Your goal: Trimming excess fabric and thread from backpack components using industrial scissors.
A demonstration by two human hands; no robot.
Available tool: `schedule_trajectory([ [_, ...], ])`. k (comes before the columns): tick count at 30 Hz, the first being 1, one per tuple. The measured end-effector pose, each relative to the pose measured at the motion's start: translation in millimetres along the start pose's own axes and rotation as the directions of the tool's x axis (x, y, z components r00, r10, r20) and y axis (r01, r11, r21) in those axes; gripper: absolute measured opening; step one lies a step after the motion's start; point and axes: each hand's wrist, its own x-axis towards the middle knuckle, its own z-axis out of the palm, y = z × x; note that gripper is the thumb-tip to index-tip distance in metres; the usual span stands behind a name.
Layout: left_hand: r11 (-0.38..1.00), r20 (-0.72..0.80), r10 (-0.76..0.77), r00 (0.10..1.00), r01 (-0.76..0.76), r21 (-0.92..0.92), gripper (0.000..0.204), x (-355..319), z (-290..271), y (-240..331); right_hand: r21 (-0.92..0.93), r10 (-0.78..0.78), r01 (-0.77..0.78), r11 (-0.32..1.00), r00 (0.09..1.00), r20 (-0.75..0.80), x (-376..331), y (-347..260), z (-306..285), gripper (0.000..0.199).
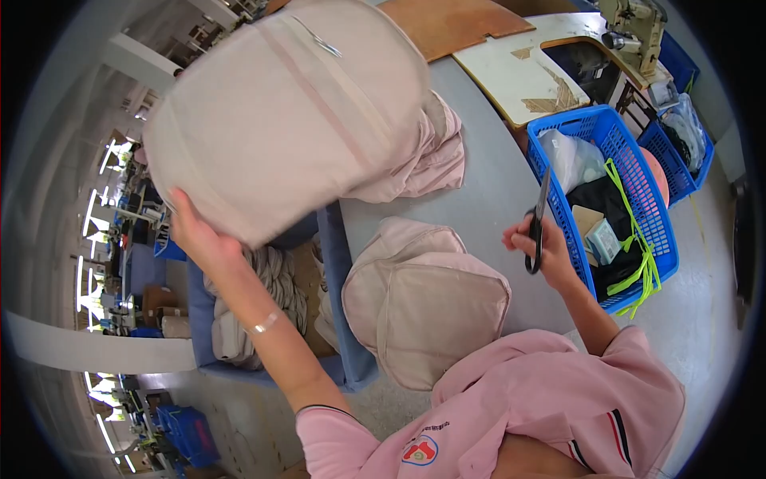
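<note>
My left hand [201, 233] grips the lower left edge of a large, rounded, pale pink-beige sewn fabric piece [263, 120], with some fingers hidden behind it. The piece is held up at the upper left and has a darker strip across it. Near its top edge shows a small, shiny metal tool [317, 37], too small to name exactly. My right hand [550, 254] is closed on black-handled scissors [535, 242], their blades pointing up. A second sewn fabric piece [435, 295] lies on the grey table [495, 152] in front of me. Crumpled pink fabric [427, 156] rests behind the raised piece.
Below my left arm stands a blue-sided bin [359, 363] with folded fabric pieces [275, 291]. A blue plastic basket [666, 267] on the right holds plastic bags, dark cloth and a bright green cord. Farther back are a sewing machine [638, 32] and a worn white board [511, 72].
</note>
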Motion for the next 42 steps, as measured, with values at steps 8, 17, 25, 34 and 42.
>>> schedule_trajectory([
  [8,0.976,0.085,0.118,0.989,-0.1,-0.191,0.06,207,88,-35,-0.128,0.297,-0.33,0.935,0.928,-0.227,-43,46,-38,0.018],
  [17,0.158,0.407,0.268,0.873,-0.457,0.875,0.102,318,171,-221,-0.081,0.439,-0.496,0.864,0.823,-0.361,-40,59,-16,0.017],
  [25,-0.454,0.883,0.124,0.453,-0.765,0.456,0.064,395,156,-340,-0.149,0.47,-0.498,0.854,0.863,-0.187,-29,75,-13,0.019],
  [34,0.005,0.724,0.011,0.69,-0.724,0.69,0.084,211,177,-236,-0.395,0.428,-0.493,0.775,0.87,-0.245,-27,67,-20,0.016],
  [42,0.092,0.771,0.054,0.635,-0.772,0.629,0.092,191,158,-212,-0.316,0.392,-0.434,0.844,0.9,-0.19,-36,81,-18,0.018],
])
